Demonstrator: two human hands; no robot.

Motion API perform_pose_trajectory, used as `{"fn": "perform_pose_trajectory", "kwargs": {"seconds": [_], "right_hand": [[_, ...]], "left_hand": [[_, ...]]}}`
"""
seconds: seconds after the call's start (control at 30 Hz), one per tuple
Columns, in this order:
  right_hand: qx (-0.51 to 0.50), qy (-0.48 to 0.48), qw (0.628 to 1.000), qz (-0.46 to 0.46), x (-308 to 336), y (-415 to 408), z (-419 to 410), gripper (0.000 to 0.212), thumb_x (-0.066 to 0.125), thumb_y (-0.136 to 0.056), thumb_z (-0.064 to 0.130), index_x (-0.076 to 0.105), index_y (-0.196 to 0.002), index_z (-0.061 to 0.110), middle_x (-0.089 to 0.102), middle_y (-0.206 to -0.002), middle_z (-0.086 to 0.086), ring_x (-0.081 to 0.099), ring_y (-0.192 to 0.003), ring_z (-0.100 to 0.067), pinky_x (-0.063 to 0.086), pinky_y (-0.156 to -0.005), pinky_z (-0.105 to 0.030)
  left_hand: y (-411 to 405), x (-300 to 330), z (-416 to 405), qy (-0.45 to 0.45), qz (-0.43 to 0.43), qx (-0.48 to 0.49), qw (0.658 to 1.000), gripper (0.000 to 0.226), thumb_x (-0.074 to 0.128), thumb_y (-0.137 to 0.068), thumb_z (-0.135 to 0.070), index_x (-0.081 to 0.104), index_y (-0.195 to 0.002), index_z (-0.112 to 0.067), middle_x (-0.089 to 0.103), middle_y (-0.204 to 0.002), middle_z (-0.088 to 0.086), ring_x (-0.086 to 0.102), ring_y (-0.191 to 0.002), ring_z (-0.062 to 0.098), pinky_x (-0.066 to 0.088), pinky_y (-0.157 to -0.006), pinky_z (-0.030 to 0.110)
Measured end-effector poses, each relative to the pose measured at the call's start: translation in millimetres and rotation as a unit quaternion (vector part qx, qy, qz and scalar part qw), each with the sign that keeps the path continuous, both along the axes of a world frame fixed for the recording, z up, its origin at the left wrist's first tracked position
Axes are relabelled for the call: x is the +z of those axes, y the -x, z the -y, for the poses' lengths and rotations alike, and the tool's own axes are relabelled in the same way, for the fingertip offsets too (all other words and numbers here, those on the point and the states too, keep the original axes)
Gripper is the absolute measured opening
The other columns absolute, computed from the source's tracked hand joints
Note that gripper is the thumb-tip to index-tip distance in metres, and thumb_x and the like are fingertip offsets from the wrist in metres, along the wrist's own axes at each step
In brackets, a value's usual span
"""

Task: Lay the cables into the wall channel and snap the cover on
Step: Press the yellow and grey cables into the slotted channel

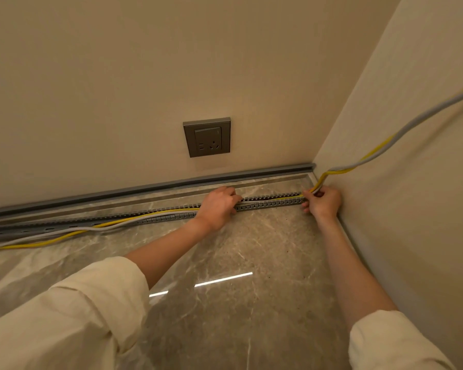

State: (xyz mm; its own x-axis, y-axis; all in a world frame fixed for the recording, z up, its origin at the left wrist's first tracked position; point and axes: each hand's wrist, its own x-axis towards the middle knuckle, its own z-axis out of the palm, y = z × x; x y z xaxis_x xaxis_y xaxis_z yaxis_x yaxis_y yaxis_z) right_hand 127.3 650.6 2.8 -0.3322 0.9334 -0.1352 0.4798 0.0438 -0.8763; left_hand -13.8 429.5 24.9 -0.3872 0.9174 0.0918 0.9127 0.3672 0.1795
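Slotted channel (267,204) lies on floor (225,263) nr wall corner. R hand (323,201) grip pinches yellow & grey cables (318,182) at channel end; L hand (217,206) fingers curled over channel mid-length.

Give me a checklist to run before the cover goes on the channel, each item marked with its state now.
1. Cables seated between the hands: yellow cable lies in the channel; ok.
2. Cables seated left of the left hand: yellow and grey cable spill over the front edge onto the floor; not ok.
3. Corner end held: right hand grips both cables there; ok.
4. Slack up the right wall: cables hang loose; not ok.
5. Cover within reach: none in view; cannot tell.
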Motion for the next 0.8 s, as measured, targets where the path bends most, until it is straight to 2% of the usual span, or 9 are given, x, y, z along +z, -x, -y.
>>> {"fn": "perform_pose_trajectory", "kwargs": {"seconds": [0.07,0.13,0.27,0.43,0.6,0.7,0.77,0.8], "right_hand": [[-0.003,-0.074,0.995,0.067,3,-4,4,0.018,0.073,-0.08,0.014,0.07,-0.084,-0.002,0.068,-0.068,-0.02,0.068,-0.055,-0.02,0.048,-0.049,-0.025],[-0.023,-0.111,0.988,0.108,3,-9,12,0.024,0.074,-0.078,0.023,0.071,-0.086,0.0,0.072,-0.083,-0.023,0.068,-0.077,-0.036,0.051,-0.062,-0.036],[-0.074,-0.069,0.988,0.119,0,-7,26,0.03,0.069,-0.082,0.03,0.069,-0.092,0.002,0.071,-0.097,-0.022,0.066,-0.09,-0.04,0.051,-0.068,-0.039],[-0.095,-0.006,0.987,0.126,-1,-5,24,0.038,0.062,-0.084,0.043,0.074,-0.089,0.007,0.074,-0.088,-0.018,0.068,-0.084,-0.034,0.051,-0.071,-0.034],[-0.015,-0.061,0.992,0.112,0,-12,31,0.047,0.051,-0.092,0.037,0.069,-0.06,0.006,0.069,-0.062,-0.018,0.066,-0.064,-0.036,0.056,-0.065,-0.039],[0.07,-0.186,0.971,0.131,3,-16,47,0.035,0.053,-0.091,0.026,0.069,-0.069,0.004,0.069,-0.067,-0.018,0.064,-0.064,-0.035,0.045,-0.055,-0.03],[0.123,-0.247,0.952,0.133,6,-12,63,0.019,0.054,-0.091,0.016,0.066,-0.084,0.004,0.069,-0.077,-0.016,0.063,-0.069,-0.032,0.041,-0.058,-0.03],[0.153,-0.257,0.945,0.131,8,-8,71,0.011,0.054,-0.09,0.01,0.062,-0.094,0.003,0.066,-0.088,-0.016,0.062,-0.079,-0.029,0.043,-0.064,-0.032]], "left_hand": [[0,-1,0,-0.006,0.001,-0.001,1.0,0.031,0.063,-0.083,-0.016,0.062,-0.114,-0.012,0.064,-0.099,0.01,0.057,-0.093,0.027,0.046,-0.072,0.039],[-1,-2,1,-0.015,0.005,0.0,1.0,0.033,0.064,-0.082,-0.014,0.062,-0.115,-0.011,0.064,-0.098,0.011,0.057,-0.092,0.029,0.047,-0.07,0.039],[-6,-7,4,-0.014,-0.009,0.004,1.0,0.034,0.062,-0.085,-0.013,0.06,-0.119,-0.012,0.064,-0.104,0.009,0.055,-0.097,0.028,0.05,-0.068,0.04],[-7,-7,4,-0.016,0.0,0.023,1.0,0.035,0.06,-0.086,-0.011,0.059,-0.121,-0.015,0.063,-0.108,0.006,0.053,-0.101,0.026,0.049,-0.071,0.038],[-5,-9,2,-0.04,0.039,0.036,0.998,0.035,0.062,-0.084,-0.01,0.062,-0.119,-0.015,0.064,-0.105,0.006,0.053,-0.101,0.026,0.047,-0.074,0.038],[-4,-11,3,-0.047,0.056,0.034,0.997,0.036,0.062,-0.084,-0.009,0.061,-0.12,-0.013,0.065,-0.107,0.007,0.053,-0.103,0.026,0.049,-0.081,0.04],[-3,-11,4,-0.053,0.075,0.038,0.995,0.037,0.063,-0.084,-0.01,0.06,-0.121,-0.012,0.065,-0.11,0.008,0.053,-0.105,0.026,0.049,-0.086,0.041],[-4,-11,5,-0.06,0.087,0.045,0.993,0.038,0.064,-0.083,-0.011,0.059,-0.121,-0.011,0.066,-0.112,0.009,0.054,-0.107,0.026,0.048,-0.089,0.041]]}}
